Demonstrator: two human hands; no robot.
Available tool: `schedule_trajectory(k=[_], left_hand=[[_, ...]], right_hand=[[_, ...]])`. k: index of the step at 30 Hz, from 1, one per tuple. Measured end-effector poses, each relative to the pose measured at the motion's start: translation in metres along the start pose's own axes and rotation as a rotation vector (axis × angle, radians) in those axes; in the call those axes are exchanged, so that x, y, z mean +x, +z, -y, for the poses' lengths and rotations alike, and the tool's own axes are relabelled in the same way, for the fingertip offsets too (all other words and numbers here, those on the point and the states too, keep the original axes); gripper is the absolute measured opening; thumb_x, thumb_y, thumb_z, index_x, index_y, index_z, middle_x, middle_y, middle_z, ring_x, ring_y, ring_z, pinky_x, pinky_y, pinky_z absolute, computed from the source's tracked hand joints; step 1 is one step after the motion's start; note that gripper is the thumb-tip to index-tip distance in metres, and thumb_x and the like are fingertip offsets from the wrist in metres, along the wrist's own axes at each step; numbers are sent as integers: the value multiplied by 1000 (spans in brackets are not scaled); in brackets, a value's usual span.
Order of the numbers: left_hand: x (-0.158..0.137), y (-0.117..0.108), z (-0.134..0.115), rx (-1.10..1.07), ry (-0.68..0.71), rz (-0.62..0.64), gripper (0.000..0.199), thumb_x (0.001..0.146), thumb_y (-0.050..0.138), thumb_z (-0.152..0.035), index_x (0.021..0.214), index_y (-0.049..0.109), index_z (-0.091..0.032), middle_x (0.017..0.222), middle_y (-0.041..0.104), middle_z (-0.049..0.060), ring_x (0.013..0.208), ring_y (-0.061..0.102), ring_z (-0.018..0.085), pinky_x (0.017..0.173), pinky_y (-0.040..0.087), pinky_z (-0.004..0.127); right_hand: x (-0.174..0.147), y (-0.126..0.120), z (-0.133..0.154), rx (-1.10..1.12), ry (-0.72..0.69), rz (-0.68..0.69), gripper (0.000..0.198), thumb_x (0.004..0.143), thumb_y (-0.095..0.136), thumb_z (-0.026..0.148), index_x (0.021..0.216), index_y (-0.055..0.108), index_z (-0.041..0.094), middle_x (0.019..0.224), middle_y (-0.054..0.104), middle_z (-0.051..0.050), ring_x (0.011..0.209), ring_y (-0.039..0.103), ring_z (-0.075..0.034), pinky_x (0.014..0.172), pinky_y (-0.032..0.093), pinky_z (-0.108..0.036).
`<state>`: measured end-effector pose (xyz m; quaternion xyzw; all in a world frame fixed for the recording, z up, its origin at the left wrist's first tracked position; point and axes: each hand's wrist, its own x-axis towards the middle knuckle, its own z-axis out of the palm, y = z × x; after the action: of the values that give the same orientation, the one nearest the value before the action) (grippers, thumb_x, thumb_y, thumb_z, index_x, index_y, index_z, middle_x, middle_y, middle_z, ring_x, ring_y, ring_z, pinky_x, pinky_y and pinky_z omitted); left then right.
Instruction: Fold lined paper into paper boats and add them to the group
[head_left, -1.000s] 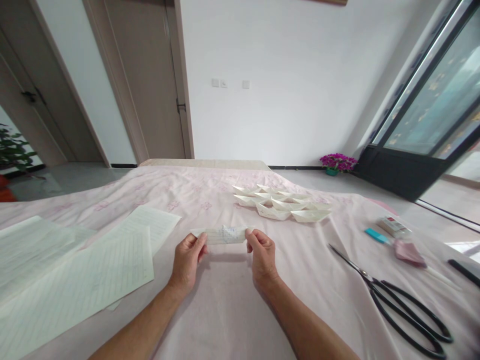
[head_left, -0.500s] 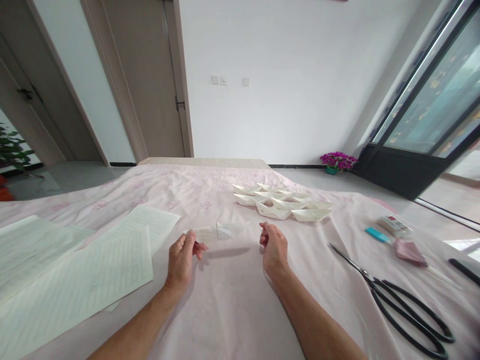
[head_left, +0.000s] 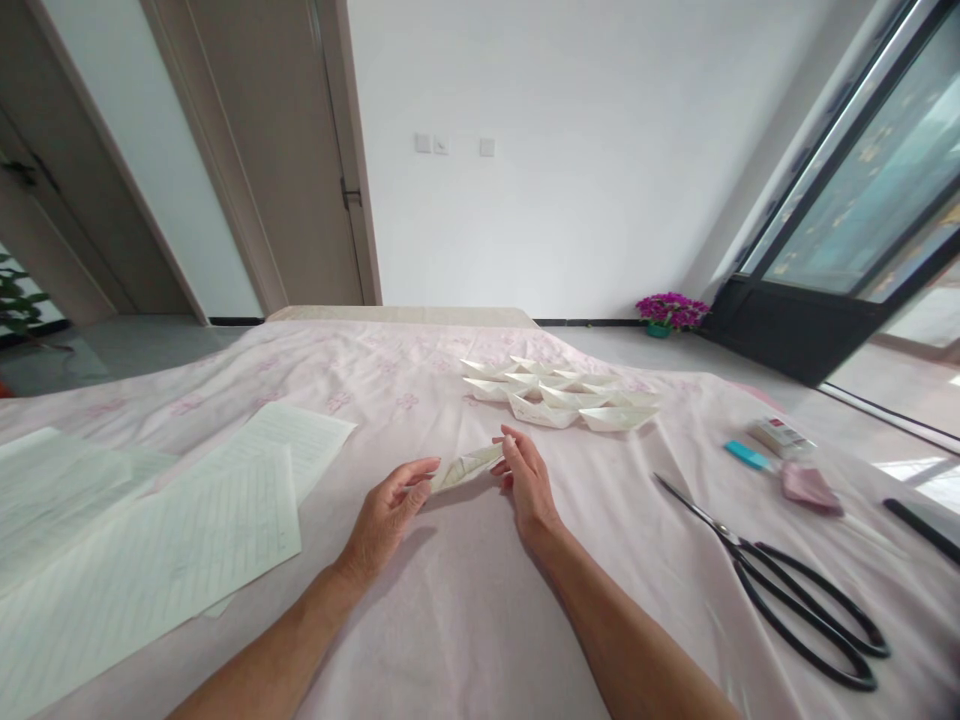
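A folded paper boat [head_left: 468,467], long and narrow, is held just above the pink cloth between my two hands. My left hand [head_left: 388,515] is closed on its left end, thumb in front and fingers behind. At the right end, my right hand [head_left: 527,484] pinches the tip between thumb and fingers. Beyond my hands, several finished paper boats [head_left: 559,393] stand in rows on the cloth. Lined paper sheets [head_left: 172,550] lie overlapping to the left of my left hand.
Black-handled scissors [head_left: 750,560] lie on the pink cloth [head_left: 480,620] to the right, blades pointing away. Farther right are a blue eraser-like block [head_left: 746,455], a small packaged box [head_left: 780,437], a pink item [head_left: 810,490] and a dark object [head_left: 922,530].
My right hand has moved left and taken the free end of the paper boat. The boat has turned, its right end now higher. My left hand has shifted slightly right.
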<state>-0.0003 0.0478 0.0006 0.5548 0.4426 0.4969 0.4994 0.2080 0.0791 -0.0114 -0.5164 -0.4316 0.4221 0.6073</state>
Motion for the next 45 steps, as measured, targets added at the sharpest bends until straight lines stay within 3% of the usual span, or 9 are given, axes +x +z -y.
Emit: schedule_trajectory(k=[7,12,17,20,25,33,38,41,45], left_hand=[[2,-1,8,113,-23,-35,41,83,62,-48,109,73,-18,106,73,12,97,67,24,76,52,28],[5,7,4,304,66,26,35,76,70,-36,107,74,-22,104,73,10,89,66,22,71,50,27],[10,16,6,493,145,47,35,75,67,-23,108,74,-26,106,73,7,91,64,23,81,47,30],[11,17,9,515,142,43,33,77,63,-22,107,74,-26,104,74,6,88,65,22,81,46,30],[11,17,9,523,133,41,32,78,62,-25,108,73,-25,104,74,6,88,65,23,79,46,30],[12,16,4,521,30,92,35,86,51,-29,115,69,-22,117,71,4,106,64,21,90,45,27],[14,18,3,545,10,53,36,86,48,-27,116,69,-24,116,71,3,107,64,22,91,44,29],[12,21,5,551,37,31,37,85,48,-25,117,67,-23,115,71,5,107,64,23,92,44,31],[10,25,3,579,45,-22,40,83,48,-21,119,64,-21,117,70,9,108,62,24,91,43,33]], right_hand=[[6,1,-12,-65,21,-4,60,80,63,47,131,54,18,90,64,-3,64,56,-13,52,42,-23],[11,1,-18,-125,-28,6,60,75,66,38,130,57,14,96,67,-6,67,58,-15,61,47,-27],[10,2,-17,-106,-41,21,59,79,64,42,130,55,14,102,67,-8,69,59,-15,65,49,-29],[8,4,-18,-141,-85,56,68,77,67,43,137,48,18,113,66,-9,74,58,-15,71,48,-30],[2,10,-22,-215,-91,89,99,66,78,39,150,28,26,130,56,-10,83,58,-16,79,48,-34],[2,14,-22,-190,-49,123,100,61,60,15,151,19,28,142,45,-12,87,59,-16,74,52,-31],[1,19,-23,-127,-46,138,103,58,56,13,151,15,27,147,40,-15,83,62,-14,69,54,-28],[-4,25,-24,-93,-45,162,103,60,56,13,152,11,27,142,45,-14,84,64,-14,70,54,-27],[-16,33,-19,-153,-143,204,96,66,54,9,152,14,23,125,60,-9,94,64,-16,83,53,-30]])
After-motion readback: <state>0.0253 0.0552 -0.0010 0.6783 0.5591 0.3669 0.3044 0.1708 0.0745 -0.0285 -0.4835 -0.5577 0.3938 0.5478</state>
